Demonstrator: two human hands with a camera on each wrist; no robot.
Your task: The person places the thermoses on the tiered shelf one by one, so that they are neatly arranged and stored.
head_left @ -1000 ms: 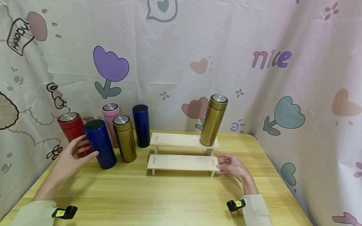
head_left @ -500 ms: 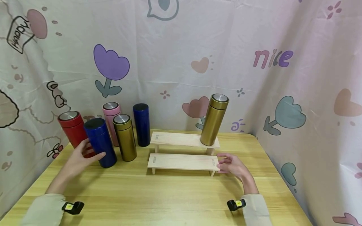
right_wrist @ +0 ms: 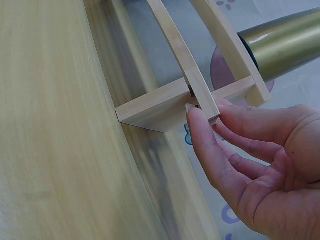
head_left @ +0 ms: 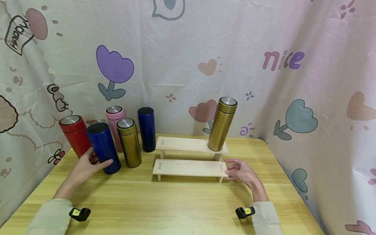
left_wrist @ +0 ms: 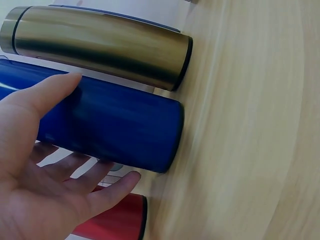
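Note:
My left hand (head_left: 83,168) is around the lower part of a blue thermos bottle (head_left: 102,147). In the left wrist view its thumb lies across the blue side. The other fingers (left_wrist: 117,192) reach beneath, partly hidden by the bottle, the nearest fingertip apart from it. A red thermos (head_left: 76,135) stands just left, and a gold thermos (head_left: 129,143) just right. My right hand (head_left: 241,173) pinches the right end of the lower step of a two-step wooden riser (head_left: 188,168), thumb and fingers on opposite faces. Another gold thermos (head_left: 221,125) stands on the upper step.
Behind the near bottles stand a pink thermos (head_left: 115,119) and a second blue thermos (head_left: 147,130). All rest on a wood-grain table (head_left: 164,205). A printed curtain (head_left: 176,65) closes off the back and both sides.
My left hand has moved right and slightly forward, bringing its thumb farther across the blue thermos. The bottles and my right hand on the riser have stayed put.

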